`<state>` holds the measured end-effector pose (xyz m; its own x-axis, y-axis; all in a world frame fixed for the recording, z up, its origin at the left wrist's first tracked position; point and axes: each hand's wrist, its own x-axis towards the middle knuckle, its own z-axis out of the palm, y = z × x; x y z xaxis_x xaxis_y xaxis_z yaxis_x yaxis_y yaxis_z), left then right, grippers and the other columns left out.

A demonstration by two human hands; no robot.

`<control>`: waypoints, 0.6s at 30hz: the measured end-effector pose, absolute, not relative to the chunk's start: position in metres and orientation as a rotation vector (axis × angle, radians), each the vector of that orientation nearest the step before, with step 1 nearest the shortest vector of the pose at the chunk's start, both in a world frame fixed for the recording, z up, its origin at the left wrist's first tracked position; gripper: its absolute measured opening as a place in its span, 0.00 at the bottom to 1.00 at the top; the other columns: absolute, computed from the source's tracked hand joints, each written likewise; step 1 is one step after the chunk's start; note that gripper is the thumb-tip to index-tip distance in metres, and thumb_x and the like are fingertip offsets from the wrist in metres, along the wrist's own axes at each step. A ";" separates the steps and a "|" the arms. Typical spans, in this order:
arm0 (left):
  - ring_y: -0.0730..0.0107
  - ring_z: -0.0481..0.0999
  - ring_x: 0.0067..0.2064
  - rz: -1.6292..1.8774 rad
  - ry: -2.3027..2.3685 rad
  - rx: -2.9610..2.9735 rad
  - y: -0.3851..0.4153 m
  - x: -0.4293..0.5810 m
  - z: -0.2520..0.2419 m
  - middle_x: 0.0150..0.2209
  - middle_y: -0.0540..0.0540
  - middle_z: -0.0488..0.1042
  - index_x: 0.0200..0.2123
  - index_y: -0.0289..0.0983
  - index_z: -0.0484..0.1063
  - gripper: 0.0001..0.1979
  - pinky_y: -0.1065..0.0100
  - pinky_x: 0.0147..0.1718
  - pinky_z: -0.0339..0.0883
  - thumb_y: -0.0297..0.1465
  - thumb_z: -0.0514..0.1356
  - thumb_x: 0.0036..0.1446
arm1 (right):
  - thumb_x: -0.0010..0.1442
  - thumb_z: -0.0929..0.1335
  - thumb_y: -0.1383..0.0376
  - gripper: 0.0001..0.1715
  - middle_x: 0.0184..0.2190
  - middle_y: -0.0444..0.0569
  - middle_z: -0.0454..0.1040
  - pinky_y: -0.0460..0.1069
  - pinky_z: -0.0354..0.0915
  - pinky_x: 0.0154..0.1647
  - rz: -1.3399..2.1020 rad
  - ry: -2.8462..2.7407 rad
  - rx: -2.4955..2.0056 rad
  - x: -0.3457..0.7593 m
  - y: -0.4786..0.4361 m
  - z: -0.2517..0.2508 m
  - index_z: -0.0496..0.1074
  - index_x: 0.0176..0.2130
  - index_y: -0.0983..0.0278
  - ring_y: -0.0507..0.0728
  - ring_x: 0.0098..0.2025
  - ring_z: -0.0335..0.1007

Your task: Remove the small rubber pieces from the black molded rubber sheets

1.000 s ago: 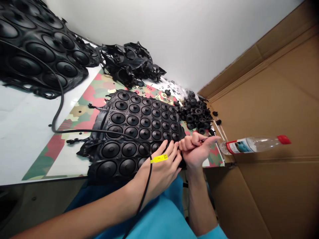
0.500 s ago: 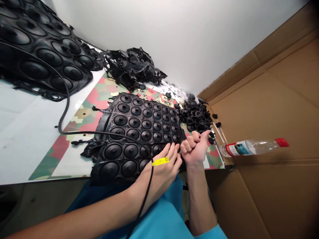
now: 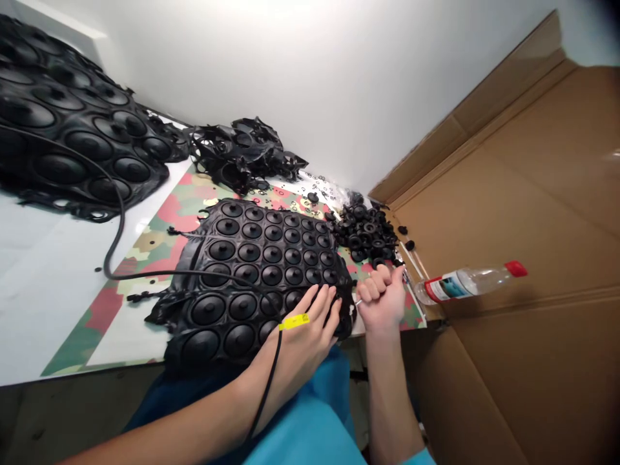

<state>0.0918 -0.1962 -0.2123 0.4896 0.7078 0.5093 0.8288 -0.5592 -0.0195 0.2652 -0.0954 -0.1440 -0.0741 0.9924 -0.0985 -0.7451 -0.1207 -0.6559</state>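
Observation:
A black molded rubber sheet [image 3: 271, 255] with rows of round discs lies at the front edge of the table. My left hand [image 3: 303, 336] rests on its front right part, fingers stretched out over the discs. Just right of the sheet's edge, my right hand [image 3: 380, 300] is closed in a fist, thumb up, around a thin pointed tool [image 3: 358, 302]. Only the light tip of that tool sticks out towards the sheet; the rest is hidden in my fingers. A small gap separates the two hands.
Loose black rubber parts [image 3: 368, 229] are heaped behind my right hand. Torn rubber scrap [image 3: 242, 152] lies at the back, and more disc sheets [image 3: 72, 129] are stacked at left. A cable [image 3: 159, 274] crosses the sheet. A plastic bottle [image 3: 469, 284] lies right, by cardboard [image 3: 523, 213].
My right hand has drawn away from the left hand, opening a gap where the tool's tip now shows. My left hand stays on the sheet. The whole view has shifted slightly.

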 end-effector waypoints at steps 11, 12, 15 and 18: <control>0.43 0.61 0.79 -0.711 -1.300 -2.472 -0.196 0.087 -0.214 0.76 0.28 0.64 0.73 0.25 0.69 0.31 0.46 0.79 0.45 0.40 0.56 0.77 | 0.83 0.48 0.43 0.35 0.21 0.33 0.32 0.50 0.32 0.18 1.485 -0.482 -0.518 0.267 -0.090 -0.143 0.40 0.28 0.58 0.51 0.21 0.21; 0.44 0.61 0.79 -0.707 -1.304 -2.475 -0.196 0.086 -0.212 0.77 0.29 0.63 0.73 0.25 0.69 0.31 0.46 0.79 0.45 0.40 0.56 0.77 | 0.83 0.48 0.42 0.36 0.21 0.33 0.32 0.50 0.32 0.18 1.488 -0.477 -0.525 0.267 -0.090 -0.145 0.40 0.28 0.58 0.51 0.21 0.21; 0.45 0.61 0.79 -0.696 -1.318 -2.490 -0.197 0.085 -0.208 0.77 0.30 0.62 0.74 0.27 0.68 0.31 0.47 0.79 0.47 0.41 0.54 0.78 | 0.83 0.48 0.41 0.36 0.21 0.33 0.32 0.50 0.32 0.18 1.480 -0.447 -0.552 0.267 -0.089 -0.147 0.40 0.28 0.58 0.51 0.21 0.21; 0.46 0.60 0.80 -0.680 -1.333 -2.514 -0.197 0.083 -0.206 0.78 0.31 0.61 0.75 0.27 0.67 0.31 0.48 0.79 0.47 0.41 0.52 0.79 | 0.82 0.48 0.41 0.37 0.21 0.33 0.33 0.50 0.32 0.18 1.470 -0.420 -0.569 0.268 -0.090 -0.146 0.40 0.28 0.58 0.51 0.21 0.21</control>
<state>0.0829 -0.1975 -0.2056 0.4828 0.7240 0.4927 0.8238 -0.5663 0.0250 0.2677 -0.0900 -0.1465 0.0683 0.9948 -0.0759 -0.8043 0.0099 -0.5941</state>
